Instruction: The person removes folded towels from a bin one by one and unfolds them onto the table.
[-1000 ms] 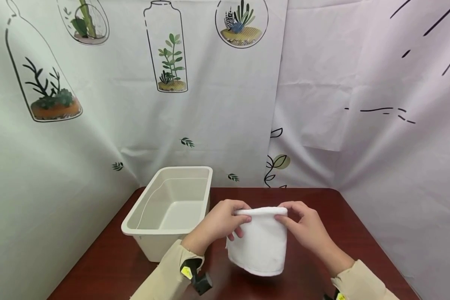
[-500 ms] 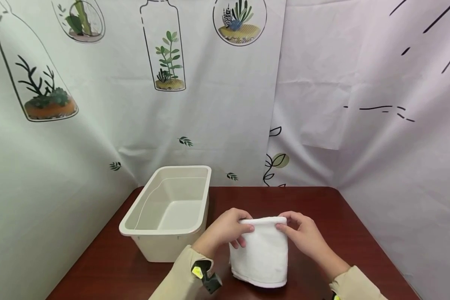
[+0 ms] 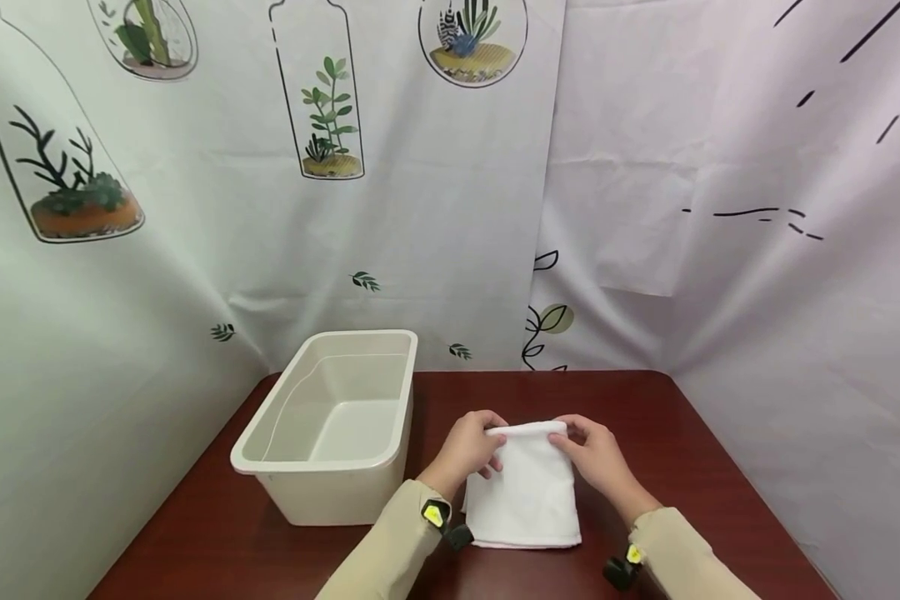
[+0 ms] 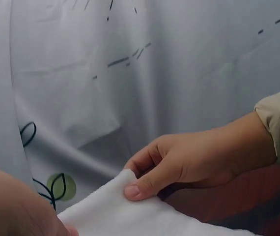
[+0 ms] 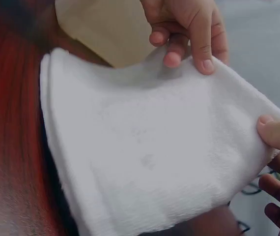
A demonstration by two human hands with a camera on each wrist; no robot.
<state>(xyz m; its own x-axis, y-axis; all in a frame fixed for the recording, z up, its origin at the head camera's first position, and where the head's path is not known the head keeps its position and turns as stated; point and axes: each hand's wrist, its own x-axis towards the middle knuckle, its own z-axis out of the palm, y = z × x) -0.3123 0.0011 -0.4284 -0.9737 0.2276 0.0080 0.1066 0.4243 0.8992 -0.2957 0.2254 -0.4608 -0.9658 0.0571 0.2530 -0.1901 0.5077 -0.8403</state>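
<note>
A folded white towel (image 3: pixel 525 496) is held by its far edge in both hands, its near part lying low over the table. My left hand (image 3: pixel 471 450) pinches the left far corner between thumb and fingers. At the right far corner, my right hand (image 3: pixel 596 458) does the same, thumb on top. Stacked layers show along one side of the towel (image 5: pixel 145 137) in the right wrist view, and the cloth sags between the two grips. In the left wrist view the right thumb presses on the towel (image 4: pixel 115 206), with the fingers behind it partly hidden.
A cream plastic tub (image 3: pixel 401 417) stands on the dark red table (image 3: pixel 630 408) to the left of the hands. Its inside shows no contents. White printed curtains (image 3: pixel 450 225) enclose the table at the back and both sides.
The hanging towel has come down, and its near edge now lies out toward me at the table. Both hands still pinch the far edge; the left has shifted slightly right.
</note>
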